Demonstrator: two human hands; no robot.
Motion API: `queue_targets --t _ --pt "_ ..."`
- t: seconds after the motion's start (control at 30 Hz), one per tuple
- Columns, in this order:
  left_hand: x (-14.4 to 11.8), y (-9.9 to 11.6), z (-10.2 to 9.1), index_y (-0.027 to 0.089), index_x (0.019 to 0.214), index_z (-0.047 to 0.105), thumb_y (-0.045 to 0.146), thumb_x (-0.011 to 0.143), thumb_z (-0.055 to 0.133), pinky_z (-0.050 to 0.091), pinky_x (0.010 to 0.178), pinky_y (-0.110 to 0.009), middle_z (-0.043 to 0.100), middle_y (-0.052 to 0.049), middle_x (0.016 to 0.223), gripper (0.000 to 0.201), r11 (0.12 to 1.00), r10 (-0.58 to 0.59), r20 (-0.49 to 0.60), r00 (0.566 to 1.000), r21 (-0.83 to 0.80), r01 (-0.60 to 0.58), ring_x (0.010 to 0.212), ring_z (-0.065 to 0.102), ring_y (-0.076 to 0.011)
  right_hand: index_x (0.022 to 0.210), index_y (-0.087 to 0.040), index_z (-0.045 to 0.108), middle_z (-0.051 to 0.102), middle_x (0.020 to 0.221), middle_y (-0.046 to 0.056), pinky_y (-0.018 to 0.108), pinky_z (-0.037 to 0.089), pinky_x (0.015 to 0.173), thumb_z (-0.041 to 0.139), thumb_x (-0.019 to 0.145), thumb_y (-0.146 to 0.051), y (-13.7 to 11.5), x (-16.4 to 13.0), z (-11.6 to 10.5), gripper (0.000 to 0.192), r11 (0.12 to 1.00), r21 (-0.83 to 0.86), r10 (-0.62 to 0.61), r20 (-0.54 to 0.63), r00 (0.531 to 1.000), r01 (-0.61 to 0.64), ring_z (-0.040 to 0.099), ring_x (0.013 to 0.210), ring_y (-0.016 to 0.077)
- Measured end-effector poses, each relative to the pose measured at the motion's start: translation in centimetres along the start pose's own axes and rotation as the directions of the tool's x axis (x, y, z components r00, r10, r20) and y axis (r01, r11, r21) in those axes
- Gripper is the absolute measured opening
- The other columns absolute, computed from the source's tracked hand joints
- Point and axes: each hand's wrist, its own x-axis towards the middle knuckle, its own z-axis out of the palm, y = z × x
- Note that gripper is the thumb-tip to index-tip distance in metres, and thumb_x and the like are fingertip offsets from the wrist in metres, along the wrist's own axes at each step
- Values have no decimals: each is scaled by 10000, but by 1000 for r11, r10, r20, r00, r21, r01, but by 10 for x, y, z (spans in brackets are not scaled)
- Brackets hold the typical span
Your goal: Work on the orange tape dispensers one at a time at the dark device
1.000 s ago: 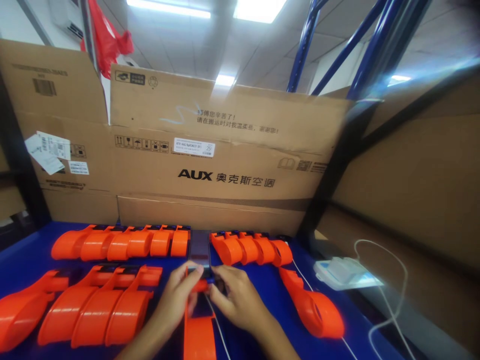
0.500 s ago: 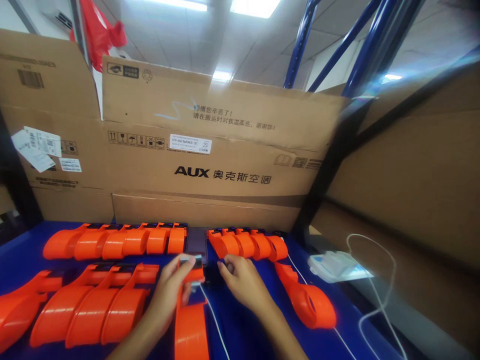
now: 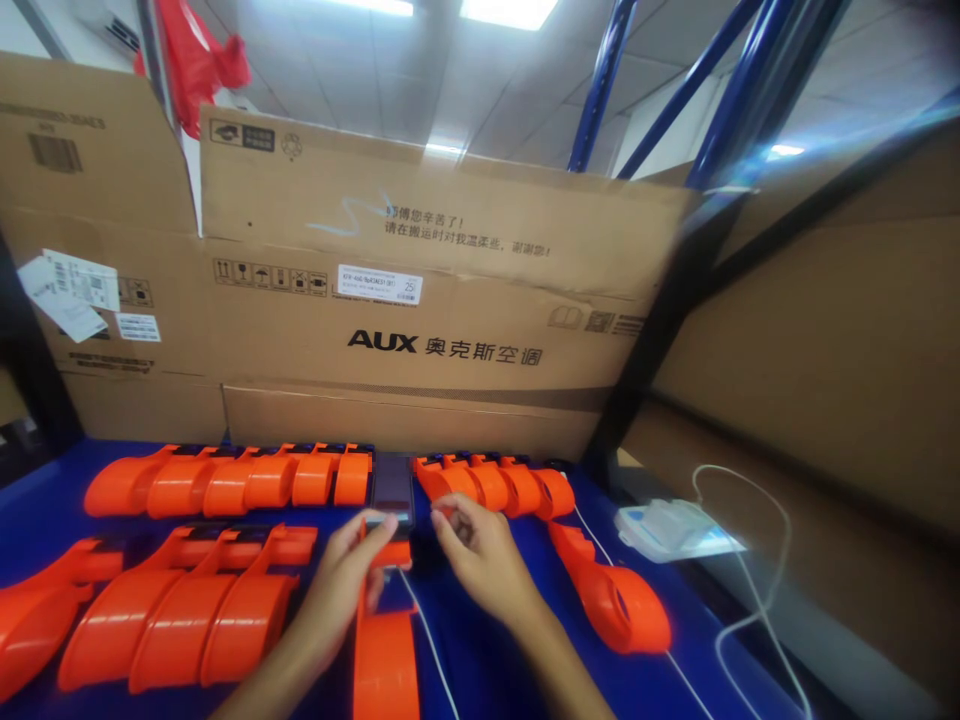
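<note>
My left hand [image 3: 341,585] grips the top end of an orange plastic holder [image 3: 384,650] that lies lengthwise in front of me on the blue table [image 3: 495,660]. My right hand [image 3: 480,560] rests beside it, fingers curled over a small dark part next to the holder's head. A dark phone-like device [image 3: 392,487] lies flat just beyond both hands. A thin white cable [image 3: 424,630] runs from the holder's head toward me.
Rows of orange holders lie at back left [image 3: 232,480], back right [image 3: 495,485] and front left [image 3: 172,610]; one more [image 3: 611,595] lies at right. A big AUX cardboard box [image 3: 420,300] walls the back. A white packet [image 3: 671,528] and cable [image 3: 750,560] sit right.
My right hand has let go of the holder's head and moved up and to the right. My left hand has pushed the holder slightly forward.
</note>
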Motion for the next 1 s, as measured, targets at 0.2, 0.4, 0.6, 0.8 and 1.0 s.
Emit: queue_targets --t 0.2,0.4,0.6,0.8,1.0 --pt "-2 1 1 199 1005 632 604 879 598 253 342 -179 521 70 551 426 999 6 47 999 51 -9 340 352 -58 1232 -239 672 666 981 51 252 465 654 612 962 -318 -17 -3 1 287 951 202 -259 96 961 236 589 748 149" --pt "-1 3 4 195 950 650 585 804 704 372 421 -192 591 42 660 420 990 -36 -36 999 -135 31 435 486 -80 1129 -228 704 637 880 31 259 438 618 623 949 -303 -12 -1 2 211 979 107 -178 31 984 173 539 669 144" --pt "1 10 0 165 995 708 495 685 839 430 520 -210 652 16 651 472 956 -55 -67 996 -291 33 512 541 -106 1121 -211 681 617 816 20 263 432 593 594 956 -345 -3 2 -5 229 995 5 -102 -94 990 103 521 627 152" --pt "19 -3 -18 184 522 559 693 716 695 328 364 -220 497 17 357 562 965 -168 -172 971 -230 126 309 443 -109 1043 -220 675 693 1008 62 316 490 792 599 933 -281 0 2 -21 147 977 -191 -87 57 995 96 643 887 218" --pt "25 -10 -18 197 553 553 655 716 717 368 387 -214 528 16 371 514 967 -153 -162 975 -228 114 333 484 -117 1085 -247 661 682 1085 62 312 490 864 580 917 -201 4 -2 -17 192 941 -304 -82 223 971 149 649 1020 227"
